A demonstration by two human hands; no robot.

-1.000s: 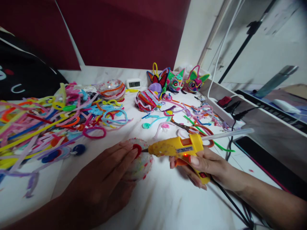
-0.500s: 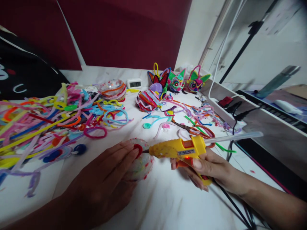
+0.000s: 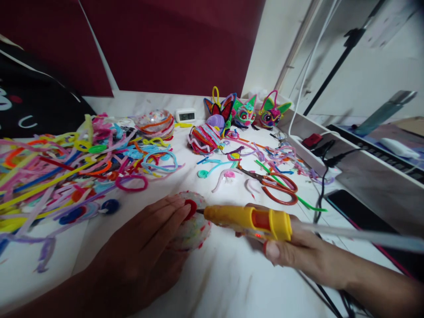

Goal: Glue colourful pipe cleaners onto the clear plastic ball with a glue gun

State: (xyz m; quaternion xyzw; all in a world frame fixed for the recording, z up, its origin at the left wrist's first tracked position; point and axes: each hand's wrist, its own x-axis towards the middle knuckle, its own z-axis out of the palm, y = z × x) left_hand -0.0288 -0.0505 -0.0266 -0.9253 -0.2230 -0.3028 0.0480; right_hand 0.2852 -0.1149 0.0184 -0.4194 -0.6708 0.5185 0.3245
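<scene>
Clock positions are read from the translucent speckled shell (image 3: 195,234). The left hand (image 3: 135,243) has its fingers closed on a red disc (image 3: 191,209) against the shell's face. At 3 o'clock, the right hand (image 3: 298,251) grips a yellow glue gun (image 3: 238,218); its nozzle points at the disc, contact being indeterminable. The gun's rear receives a clear glue stick (image 3: 357,235). At 11 o'clock, a clear bowl (image 3: 150,120) carries pipe-cleaner bands around its outside; its contents cannot be made out. Loose pipe cleaners (image 3: 79,170) lie heaped at 10 o'clock, scissors (image 3: 281,197) at 2 o'clock.
</scene>
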